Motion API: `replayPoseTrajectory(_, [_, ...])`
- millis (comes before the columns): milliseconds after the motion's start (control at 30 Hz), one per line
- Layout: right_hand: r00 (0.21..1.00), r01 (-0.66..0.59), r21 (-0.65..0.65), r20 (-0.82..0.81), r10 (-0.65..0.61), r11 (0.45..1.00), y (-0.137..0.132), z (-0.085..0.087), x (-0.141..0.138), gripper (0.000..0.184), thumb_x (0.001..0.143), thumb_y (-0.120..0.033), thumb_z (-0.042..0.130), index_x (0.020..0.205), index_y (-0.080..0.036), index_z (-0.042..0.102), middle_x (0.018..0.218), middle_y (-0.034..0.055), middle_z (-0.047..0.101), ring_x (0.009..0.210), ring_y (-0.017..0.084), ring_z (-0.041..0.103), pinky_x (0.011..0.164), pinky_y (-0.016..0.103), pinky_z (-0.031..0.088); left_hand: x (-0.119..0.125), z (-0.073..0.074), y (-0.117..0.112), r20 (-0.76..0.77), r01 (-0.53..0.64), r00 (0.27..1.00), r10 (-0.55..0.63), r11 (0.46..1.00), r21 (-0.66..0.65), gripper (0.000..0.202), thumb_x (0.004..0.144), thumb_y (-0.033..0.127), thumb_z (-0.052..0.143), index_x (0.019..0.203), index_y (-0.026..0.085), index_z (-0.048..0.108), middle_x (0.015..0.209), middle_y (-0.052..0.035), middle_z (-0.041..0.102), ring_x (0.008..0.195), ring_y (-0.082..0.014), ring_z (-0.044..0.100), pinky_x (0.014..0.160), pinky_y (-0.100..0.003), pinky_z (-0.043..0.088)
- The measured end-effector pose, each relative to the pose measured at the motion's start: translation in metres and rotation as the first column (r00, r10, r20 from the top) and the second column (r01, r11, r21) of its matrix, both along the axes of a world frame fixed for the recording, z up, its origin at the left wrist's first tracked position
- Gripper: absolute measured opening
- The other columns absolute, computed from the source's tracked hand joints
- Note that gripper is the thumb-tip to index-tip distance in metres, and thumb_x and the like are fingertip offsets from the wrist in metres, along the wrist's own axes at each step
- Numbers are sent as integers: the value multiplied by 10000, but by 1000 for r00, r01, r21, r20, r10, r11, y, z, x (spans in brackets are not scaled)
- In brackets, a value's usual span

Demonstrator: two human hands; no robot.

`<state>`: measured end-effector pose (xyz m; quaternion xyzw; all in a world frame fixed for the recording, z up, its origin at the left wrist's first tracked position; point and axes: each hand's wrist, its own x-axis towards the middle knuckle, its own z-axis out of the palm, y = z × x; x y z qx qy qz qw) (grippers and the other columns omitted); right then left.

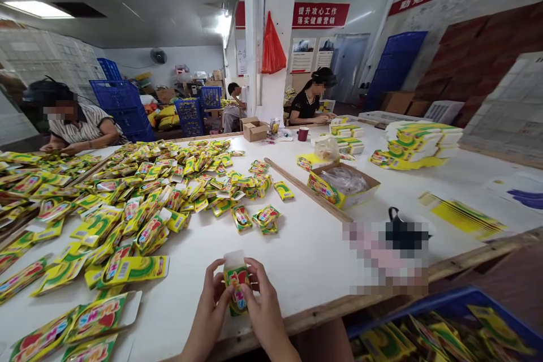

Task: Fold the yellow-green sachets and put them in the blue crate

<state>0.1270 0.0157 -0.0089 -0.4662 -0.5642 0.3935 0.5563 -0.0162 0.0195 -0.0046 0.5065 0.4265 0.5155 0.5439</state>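
Observation:
Both my hands hold one small yellow-green carton [236, 283] upright at the near edge of the white table [314, 254]. Its white top flap stands open. My left hand [211, 301] grips its left side with fingers curled. My right hand [262, 300] wraps round its right side. A big heap of small yellow-green packets [169, 192] spreads over the table's left half. Flat unfolded cartons [127, 271] lie just left of my hands.
An open cardboard box [343, 184] with clear bags sits right of centre, beside a long wooden strip [309, 191]. Stacks of flat cartons [418, 144] stand far right. A blue crate [445, 331] of packets is below right. Two seated people [72, 121] [311, 103] work across the table.

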Motion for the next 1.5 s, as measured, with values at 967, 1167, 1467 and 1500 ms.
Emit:
replayPoseTrajectory(967, [997, -37, 42, 72, 33, 998, 6, 14, 23, 215, 911, -249, 474, 1045, -194, 633, 931, 52, 674, 860, 184, 648, 771, 262, 506, 24, 11, 11, -110, -34, 993, 43, 996, 83, 224, 802, 372, 662, 932, 190, 656, 879, -63, 701, 859, -222, 655, 782, -312, 512])
replayPoseTrajectory(1167, [990, -105, 86, 103, 95, 991, 0, 26, 17, 182, 921, -302, 516, 943, -199, 664, 958, 62, 668, 916, 191, 626, 777, 259, 492, 18, 17, 3, -180, -78, 978, 100, 989, 127, 258, 823, 433, 621, 853, 185, 683, 850, -74, 709, 840, -231, 656, 773, -321, 519])
replayPoseTrajectory(1467, [992, 5, -6, 124, -5, 1000, 6, 30, 7, 218, 913, -347, 533, 818, -185, 644, 766, 30, 666, 714, 171, 612, 667, 240, 471, 23, 21, 3, -204, -167, 962, 180, 983, 80, 271, 798, 444, 647, 822, 177, 684, 762, -57, 702, 734, -205, 638, 688, -282, 501])
replayPoseTrajectory(1500, [991, 7, -11, 130, -6, 1000, 7, 31, 7, 221, 912, -352, 533, 813, -185, 639, 754, 28, 663, 701, 170, 609, 653, 239, 468, 24, 21, 3, -200, -173, 962, 185, 982, 76, 277, 796, 450, 648, 813, 175, 683, 746, -55, 698, 723, -203, 633, 677, -279, 498])
